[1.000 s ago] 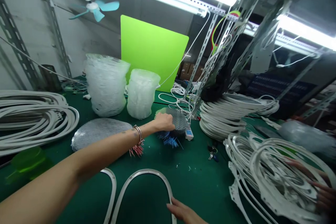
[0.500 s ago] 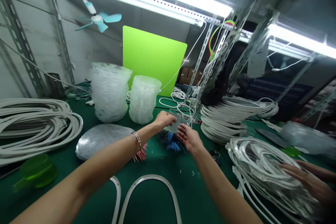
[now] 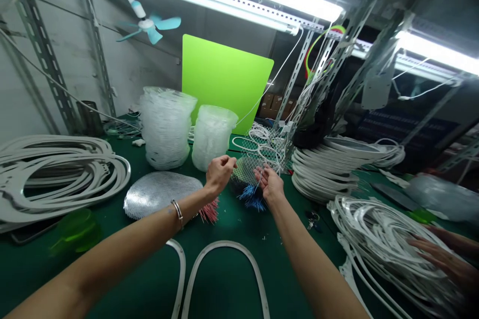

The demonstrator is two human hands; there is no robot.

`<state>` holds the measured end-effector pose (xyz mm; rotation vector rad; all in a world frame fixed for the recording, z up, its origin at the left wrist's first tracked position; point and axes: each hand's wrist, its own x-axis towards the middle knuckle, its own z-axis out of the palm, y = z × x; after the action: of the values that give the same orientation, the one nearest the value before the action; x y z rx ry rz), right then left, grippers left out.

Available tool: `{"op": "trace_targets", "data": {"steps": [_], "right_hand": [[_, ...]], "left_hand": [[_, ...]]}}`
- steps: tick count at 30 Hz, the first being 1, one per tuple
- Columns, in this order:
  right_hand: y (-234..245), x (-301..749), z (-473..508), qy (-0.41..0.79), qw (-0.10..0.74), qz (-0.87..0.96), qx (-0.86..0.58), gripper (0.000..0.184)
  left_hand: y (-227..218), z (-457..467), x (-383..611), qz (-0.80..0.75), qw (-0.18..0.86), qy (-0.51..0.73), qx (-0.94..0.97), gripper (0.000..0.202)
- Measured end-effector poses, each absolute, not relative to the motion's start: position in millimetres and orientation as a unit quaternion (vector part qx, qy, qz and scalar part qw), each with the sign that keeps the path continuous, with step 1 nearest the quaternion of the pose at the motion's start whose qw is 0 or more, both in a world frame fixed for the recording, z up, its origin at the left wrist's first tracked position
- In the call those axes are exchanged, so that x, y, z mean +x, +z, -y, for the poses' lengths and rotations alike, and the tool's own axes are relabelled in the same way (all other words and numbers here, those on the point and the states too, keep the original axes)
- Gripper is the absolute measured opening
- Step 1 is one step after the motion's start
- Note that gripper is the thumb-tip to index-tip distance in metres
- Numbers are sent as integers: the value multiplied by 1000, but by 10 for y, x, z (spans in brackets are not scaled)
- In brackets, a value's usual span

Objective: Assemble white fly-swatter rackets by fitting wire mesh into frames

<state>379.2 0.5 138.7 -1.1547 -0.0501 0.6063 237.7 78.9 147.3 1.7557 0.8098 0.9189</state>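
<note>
A see-through sheet of diamond mesh [image 3: 258,152] stands tilted up above the table's middle. My right hand [image 3: 271,184] has its fingers curled at the sheet's lower right edge, gripping it. Just left of the mesh, my left hand [image 3: 220,175] is closed in a pinch; whatever lies between its fingertips is too small to make out. Under the mesh, a bundle of blue strands [image 3: 252,196] rests on the green table [image 3: 239,232]. Red strands [image 3: 208,210] lie below my left wrist, beside a silvery mesh pile [image 3: 159,192]. Two curved white frames [image 3: 226,245] lie nearest me.
Stacked clear plastic rings [image 3: 166,127] and a shorter stack [image 3: 212,134] stand behind. White frames pile up at left [image 3: 116,174] and right [image 3: 318,174]. Another person's hand [image 3: 430,251] touches white rings [image 3: 359,224]. A green container [image 3: 80,232] sits left, keys [image 3: 312,220] right.
The mesh sheet has come up off the table into a tilted position. My left hand has drawn left and down, away from my right hand. The right hand's fingers have curled more.
</note>
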Motion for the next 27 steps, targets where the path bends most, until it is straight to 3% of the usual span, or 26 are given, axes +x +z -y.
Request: {"op": "trace_targets", "data": {"steps": [2, 6, 12, 16, 19, 21, 24, 27], "right_hand": [[1457, 3693, 86, 276, 799, 27, -534, 30], [1593, 3240, 476, 307, 793, 54, -524, 24], [1445, 2342, 1426, 414, 755, 50, -506, 42], [1111, 2023, 1863, 473, 726, 19, -499, 52], [890, 1914, 2115, 481, 711, -4, -513, 54], [798, 1881, 2268, 479, 705, -18, -524, 54], [723, 1866, 2423, 472, 700, -33, -535, 54], [684, 1866, 2470, 467, 703, -33, -535, 55]], "left_hand": [[1472, -796, 2309, -327, 509, 381, 699, 29], [1477, -658, 2127, -295, 615, 330, 652, 53], [1376, -126, 1440, -262, 727, 241, 587, 30], [1170, 248, 942, -281, 757, 166, 567, 37], [960, 482, 596, -331, 676, 174, 635, 50], [807, 658, 386, -332, 546, 205, 742, 52], [567, 949, 174, -199, 321, 158, 912, 57], [335, 1137, 120, -97, 207, 99, 969, 63]]}}
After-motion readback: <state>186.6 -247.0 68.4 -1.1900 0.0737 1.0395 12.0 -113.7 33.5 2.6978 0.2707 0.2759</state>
